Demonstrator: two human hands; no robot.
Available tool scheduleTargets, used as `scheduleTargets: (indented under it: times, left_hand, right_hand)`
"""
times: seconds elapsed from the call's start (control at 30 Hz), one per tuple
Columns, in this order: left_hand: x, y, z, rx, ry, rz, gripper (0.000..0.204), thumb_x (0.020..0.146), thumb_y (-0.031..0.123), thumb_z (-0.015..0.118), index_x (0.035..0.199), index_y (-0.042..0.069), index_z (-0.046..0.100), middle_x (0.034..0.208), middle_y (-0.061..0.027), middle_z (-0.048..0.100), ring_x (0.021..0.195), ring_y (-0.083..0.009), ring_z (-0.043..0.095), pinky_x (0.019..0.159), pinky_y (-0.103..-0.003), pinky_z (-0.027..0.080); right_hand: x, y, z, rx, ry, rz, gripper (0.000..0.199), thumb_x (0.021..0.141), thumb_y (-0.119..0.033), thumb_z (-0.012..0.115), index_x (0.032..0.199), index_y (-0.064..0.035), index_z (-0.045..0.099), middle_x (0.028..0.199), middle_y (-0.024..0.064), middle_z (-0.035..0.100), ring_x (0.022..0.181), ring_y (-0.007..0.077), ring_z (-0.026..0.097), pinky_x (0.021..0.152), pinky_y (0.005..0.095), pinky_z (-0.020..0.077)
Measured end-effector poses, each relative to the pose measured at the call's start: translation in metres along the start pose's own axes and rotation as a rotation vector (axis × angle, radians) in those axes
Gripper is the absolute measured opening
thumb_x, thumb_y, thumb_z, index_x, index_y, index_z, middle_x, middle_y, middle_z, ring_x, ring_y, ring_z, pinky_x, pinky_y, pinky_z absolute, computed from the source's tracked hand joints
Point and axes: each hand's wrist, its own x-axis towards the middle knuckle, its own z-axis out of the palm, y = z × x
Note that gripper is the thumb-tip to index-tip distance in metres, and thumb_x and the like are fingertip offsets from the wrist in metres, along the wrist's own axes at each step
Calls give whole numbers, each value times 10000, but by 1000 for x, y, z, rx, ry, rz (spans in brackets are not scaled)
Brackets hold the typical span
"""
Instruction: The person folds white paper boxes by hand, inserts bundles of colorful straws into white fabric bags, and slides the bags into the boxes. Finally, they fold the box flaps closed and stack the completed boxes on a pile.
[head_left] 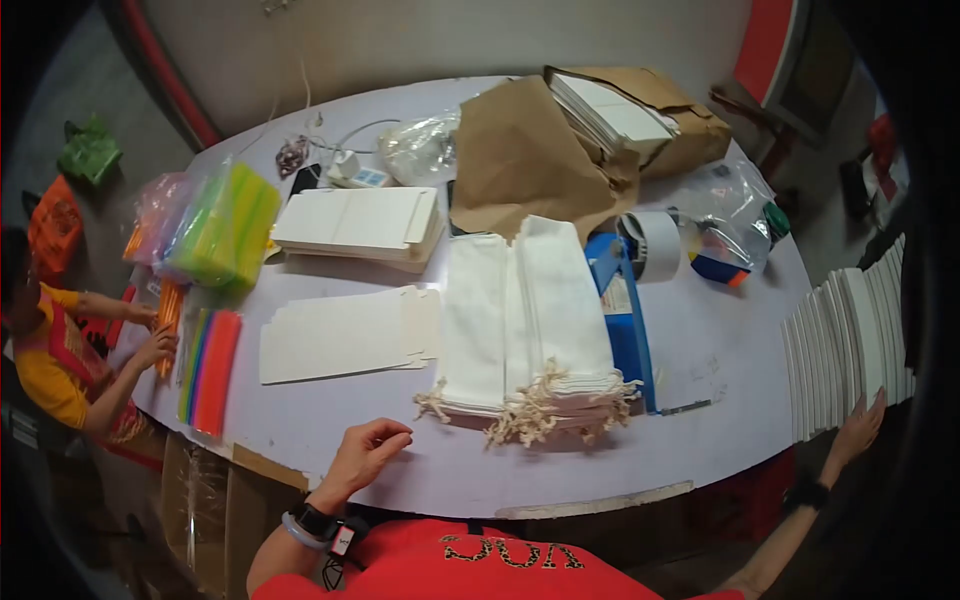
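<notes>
Keeping edges aligned is advised: the white stack [848,335], at three o'clock, is touched by the right hand [857,428], grip indeterminable; the left hand [368,456], seven o'clock, is held half-open, empty.

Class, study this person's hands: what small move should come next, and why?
Perhaps the right hand should pinch the nearest part of the white stack: it is right at the stack's near edge, while the left hand holds nothing visible.

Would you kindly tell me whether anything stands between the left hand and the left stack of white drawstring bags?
Nothing visible does: only pale tabletop shows between the left hand and the left stack of white drawstring bags.
</notes>
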Motion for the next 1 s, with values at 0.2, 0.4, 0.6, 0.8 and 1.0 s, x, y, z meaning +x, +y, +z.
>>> scheduleTargets:
  times: [0.2, 0.4, 0.6, 0.8, 1.0]
  left_hand:
    - [-42, -37, -12, 23, 95, 108, 176, 880, 123, 649, 996, -8, 667, 846, -73, 692, 787, -126, 638, 733, -258, 501]
    - [-78, -74, -35, 219, 225, 341, 170, 855, 133, 661, 971, 9, 661, 853, -118, 670, 771, -210, 645, 702, -297, 504]
    - [-86, -117, -83, 434, 508, 582, 186, 800, 95, 676, 971, 28, 642, 989, -129, 631, 891, -262, 600, 769, -351, 481]
    - [-66, -152, -134, 483, 623, 627, 230, 782, 100, 684, 996, 34, 632, 1040, -129, 613, 966, -297, 577, 816, -370, 468]
    - [-3, -149, -204, 284, 675, 480, 408, 790, 212, 686, 1136, 33, 564, 1194, -168, 532, 1144, -351, 473, 989, -414, 375]
  right_hand:
    - [-100, -176, -153, 631, -190, -135, 360, 973, -120, 460, 1308, 7, 494, 1322, 182, 513, 1251, 335, 456, 1057, 416, 340]
    - [-230, -355, -259, 1396, -613, -449, 255, 814, -23, 594, 1068, -1, 590, 1049, 181, 618, 987, 372, 585, 889, 446, 463]
    - [-255, -464, -307, 1454, -586, -509, 237, 761, -35, 651, 996, -23, 624, 1044, 149, 618, 964, 350, 592, 843, 423, 484]
    - [-262, -471, -310, 1174, -370, -643, 255, 778, -66, 652, 1029, -33, 619, 1075, 139, 608, 971, 328, 593, 835, 403, 484]
    - [-226, -574, -328, 1456, -825, -516, 302, 799, -140, 644, 1082, -39, 607, 1061, 163, 612, 974, 336, 590, 842, 405, 479]
